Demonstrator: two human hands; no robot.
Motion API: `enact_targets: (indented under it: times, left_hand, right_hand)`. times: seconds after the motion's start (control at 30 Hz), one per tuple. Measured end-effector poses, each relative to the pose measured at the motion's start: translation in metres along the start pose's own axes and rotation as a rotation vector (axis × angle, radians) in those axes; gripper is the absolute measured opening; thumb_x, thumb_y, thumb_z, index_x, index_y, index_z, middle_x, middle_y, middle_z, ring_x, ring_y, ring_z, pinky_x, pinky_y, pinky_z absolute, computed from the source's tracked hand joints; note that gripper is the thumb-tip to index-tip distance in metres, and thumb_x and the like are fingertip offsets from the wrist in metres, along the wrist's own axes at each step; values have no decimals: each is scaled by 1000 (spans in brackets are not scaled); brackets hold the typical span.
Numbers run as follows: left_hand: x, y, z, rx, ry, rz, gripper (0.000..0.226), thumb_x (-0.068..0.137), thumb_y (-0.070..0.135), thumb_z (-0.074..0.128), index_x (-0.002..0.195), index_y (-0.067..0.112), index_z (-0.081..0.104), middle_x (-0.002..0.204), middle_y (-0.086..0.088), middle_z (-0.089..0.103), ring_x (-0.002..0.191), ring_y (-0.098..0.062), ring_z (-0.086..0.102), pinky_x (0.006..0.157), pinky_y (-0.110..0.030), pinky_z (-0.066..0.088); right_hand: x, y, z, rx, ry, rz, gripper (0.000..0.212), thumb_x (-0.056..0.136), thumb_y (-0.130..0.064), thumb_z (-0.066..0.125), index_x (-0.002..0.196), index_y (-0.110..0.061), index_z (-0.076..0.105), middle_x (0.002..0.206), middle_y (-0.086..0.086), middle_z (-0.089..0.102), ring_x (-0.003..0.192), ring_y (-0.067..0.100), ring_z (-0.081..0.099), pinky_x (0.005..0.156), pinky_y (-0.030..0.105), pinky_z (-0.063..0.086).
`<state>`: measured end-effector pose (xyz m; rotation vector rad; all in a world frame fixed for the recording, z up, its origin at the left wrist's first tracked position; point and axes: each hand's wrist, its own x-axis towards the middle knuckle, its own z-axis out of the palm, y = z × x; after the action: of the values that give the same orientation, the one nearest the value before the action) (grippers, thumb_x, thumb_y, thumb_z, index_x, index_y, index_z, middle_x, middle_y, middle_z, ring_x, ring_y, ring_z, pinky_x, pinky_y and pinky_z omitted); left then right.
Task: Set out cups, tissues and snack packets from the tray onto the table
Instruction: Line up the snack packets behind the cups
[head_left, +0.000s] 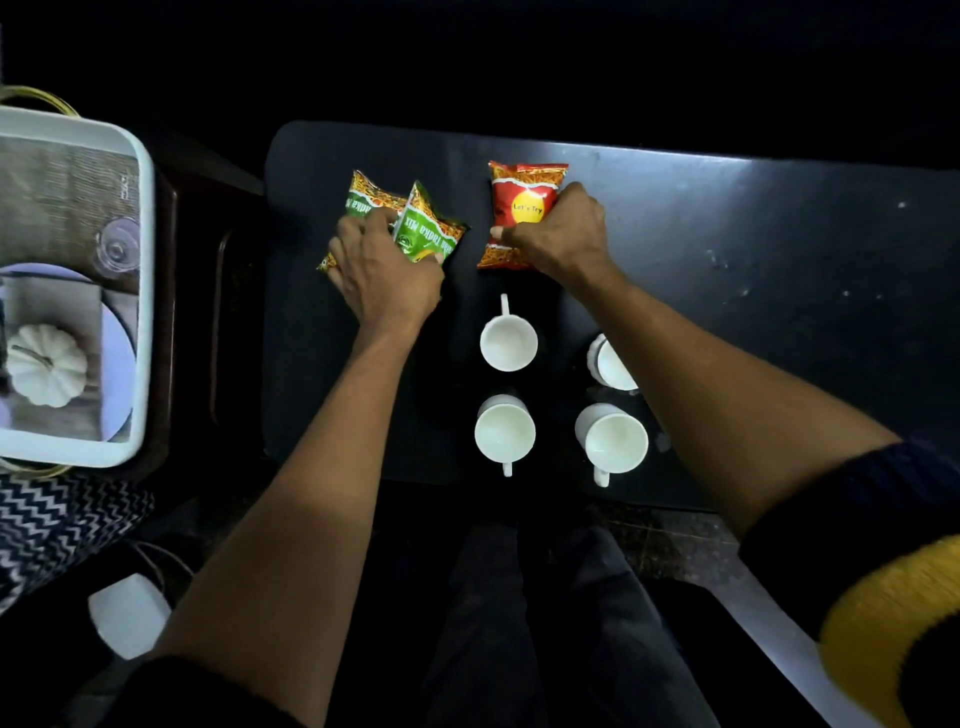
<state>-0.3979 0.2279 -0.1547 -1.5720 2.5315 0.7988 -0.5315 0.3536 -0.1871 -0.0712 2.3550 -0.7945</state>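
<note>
Your left hand (384, 270) presses on two green snack packets (421, 228); your right hand (558, 231) grips the red snack packet (522, 208), likely laying them flat on the dark surface (753, 234); four white cups (508, 340) sit nearer you.

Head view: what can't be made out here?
- White ceramic cup at far right: the right forearm covers much of it; handle unseen.
- Rear green snack packet: label hidden by the left hand and the front green snack packet.
- Red snack packet: right side under the right hand.
- White plastic tray: left part cut off by the frame edge.
- Tissues: none identifiable.
</note>
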Motion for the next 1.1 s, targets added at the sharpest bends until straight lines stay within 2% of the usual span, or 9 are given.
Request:
enact_targets:
  times: [0.17, 0.37, 0.5, 0.63, 0.77, 0.83, 0.9, 1.0, 1.1]
  left_hand:
    - [3, -11, 7, 126, -17, 75, 63, 79, 31, 81, 135, 18, 55, 141, -8, 49, 134, -27, 44, 112, -43, 32]
    - [6, -18, 3, 81, 14, 77, 54, 80, 35, 81, 126, 15, 60, 133, -6, 57, 126, -26, 50, 110, -44, 38]
    - [0, -20, -7, -45, 59, 9, 54, 80, 36, 81, 126, 16, 60, 123, -2, 57, 119, -22, 52, 101, -44, 47]
    - [-17, -7, -19, -326, 137, -62, 50, 74, 34, 86, 115, 17, 65, 108, 8, 55, 104, -17, 60, 90, -37, 55]
    - [-39, 23, -21, -731, 20, -125, 40, 76, 26, 86, 110, 17, 67, 100, 10, 70, 85, 2, 67, 73, -17, 56]
    - [-44, 34, -19, -870, -64, -104, 35, 81, 19, 83, 112, 11, 68, 99, 5, 74, 88, -4, 71, 74, -21, 58]
    - [-45, 39, -19, -959, -147, -78, 41, 82, 11, 81, 120, 3, 66, 106, -7, 74, 95, -18, 73, 79, -28, 60]
    - [-39, 37, -18, -1009, -280, -12, 50, 81, 0, 78, 128, 2, 60, 108, -9, 70, 91, -9, 71, 77, -21, 57]
    - [-27, 29, -13, -942, -235, -44, 46, 81, 2, 79, 124, 6, 63, 109, -11, 69, 93, -9, 68, 79, -19, 56]
  right_hand:
    - [-2, -14, 11, -43, -3, -25, 93, 63, -59, 84, 134, -11, 47, 126, 7, 59, 113, 24, 60, 89, 33, 53]
    - [-9, -16, 9, -103, 4, -26, 98, 64, -64, 80, 135, -8, 43, 127, 10, 53, 117, 25, 54, 92, 35, 49]
    - [-24, -13, -5, -104, 61, -38, 82, 71, -49, 77, 133, -7, 45, 127, 11, 51, 117, 26, 53, 94, 37, 51]
    - [-48, -21, -16, 136, 66, -159, 59, 79, -34, 75, 128, -11, 53, 119, 7, 61, 107, 20, 61, 88, 37, 56]
    - [-66, -38, -28, 488, -221, -85, 46, 83, -28, 76, 123, -12, 59, 100, 3, 70, 91, 15, 70, 75, 31, 56]
    - [-70, -42, -35, 637, -299, -67, 37, 86, -17, 75, 119, -4, 64, 99, 7, 74, 88, 17, 72, 73, 30, 57]
    - [-71, -41, -47, 732, -282, -47, 27, 86, -9, 73, 111, -1, 68, 92, 8, 75, 79, 15, 74, 65, 26, 57]
    - [-67, -33, -67, 811, -250, 16, 23, 86, -9, 73, 107, 0, 68, 84, 8, 75, 68, 16, 73, 57, 25, 56]
    - [-60, -18, -85, 754, -226, 37, 29, 87, -17, 73, 110, 0, 69, 90, 10, 74, 74, 21, 72, 66, 32, 59]
